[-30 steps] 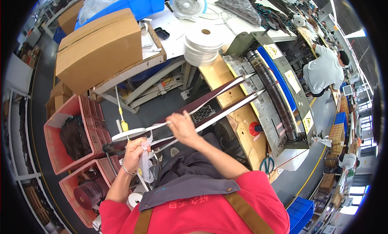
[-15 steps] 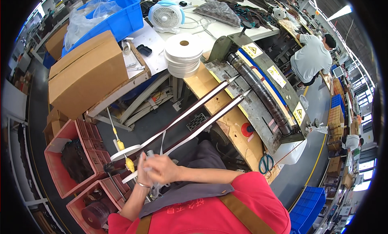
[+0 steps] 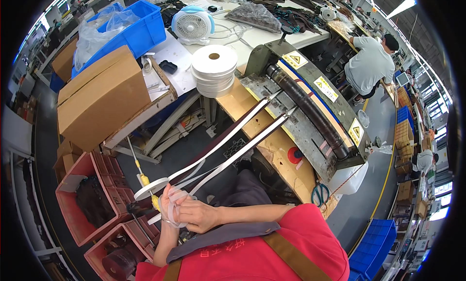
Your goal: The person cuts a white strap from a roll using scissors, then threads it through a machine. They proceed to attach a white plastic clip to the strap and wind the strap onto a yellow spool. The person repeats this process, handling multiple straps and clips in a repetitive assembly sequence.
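Item, as I see it from the head view: two white tapes (image 3: 233,142) running from the machine (image 3: 310,116) down to my lap. Left hand (image 3: 169,208) and right hand (image 3: 196,215) together, both clamped on the gathered tape ends. Nearby: red crates (image 3: 73,208), tape rolls (image 3: 213,70).

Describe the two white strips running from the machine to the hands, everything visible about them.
The two white strips are long, flat, narrow bands, like fabric or plastic tape. They leave the machine's dark roller side by side and slope down, taut and nearly parallel, to the person's lap. There the left hand has white strip looped around it, with the right hand closed against it. Near the hands they pass over a white disc. Thinner strands hang slack beneath them.
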The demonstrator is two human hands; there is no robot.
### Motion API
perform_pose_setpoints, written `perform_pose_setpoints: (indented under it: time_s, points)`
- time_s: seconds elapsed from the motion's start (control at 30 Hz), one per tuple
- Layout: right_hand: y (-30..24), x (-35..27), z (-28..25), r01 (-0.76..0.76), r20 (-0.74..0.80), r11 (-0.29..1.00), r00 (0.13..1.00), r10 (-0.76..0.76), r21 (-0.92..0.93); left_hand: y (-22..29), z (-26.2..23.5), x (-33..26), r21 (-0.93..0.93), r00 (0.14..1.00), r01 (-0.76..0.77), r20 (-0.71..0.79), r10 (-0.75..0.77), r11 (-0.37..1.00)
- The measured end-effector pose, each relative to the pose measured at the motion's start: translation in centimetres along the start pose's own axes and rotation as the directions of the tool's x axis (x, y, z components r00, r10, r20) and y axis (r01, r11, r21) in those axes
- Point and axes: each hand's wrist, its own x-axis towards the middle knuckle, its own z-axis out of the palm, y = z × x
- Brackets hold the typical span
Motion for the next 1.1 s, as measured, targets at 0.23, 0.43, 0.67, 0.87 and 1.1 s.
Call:
perform_pose_setpoints:
  time_s: [0.23, 0.43, 0.67, 0.87, 1.1]
  points:
    - [0.8, 0.7, -2.2, -0.265, -0.241, 0.932, 0.948, 0.205, -0.248, 1.9, 2.0, -2.3, 0.534, 0.969, -0.234, 0.064, 0.237, 0.812]
    - [4.1, 1.5, -2.1, -0.448, 0.104, 0.856, 0.868, 0.486, -0.258, 1.4, 4.0, -5.7, 0.827, 0.931, -0.365, 0.339, 0.138, 0.428]
    - [4.6, 0.5, -2.0, -0.574, -0.122, 0.814, 0.805, 0.58, 0.09, 4.9, 2.9, -5.1, 0.758, 0.718, -0.548, 0.209, 0.663, 0.355]
    - [3.1, 1.3, -2.8, -0.537, 0.023, 0.837, 0.843, 0.538, 0.105, 5.2, 3.0, -1.9, 0.164, 0.807, -0.576, -0.038, 0.589, 0.801]
    - [3.6, 2.5, -4.9, -0.592, 0.184, 0.806, 0.791, 0.583, -0.009, 4.4, 2.6, -3.2, 0.808, 0.893, -0.411, 0.264, 0.363, 0.423]
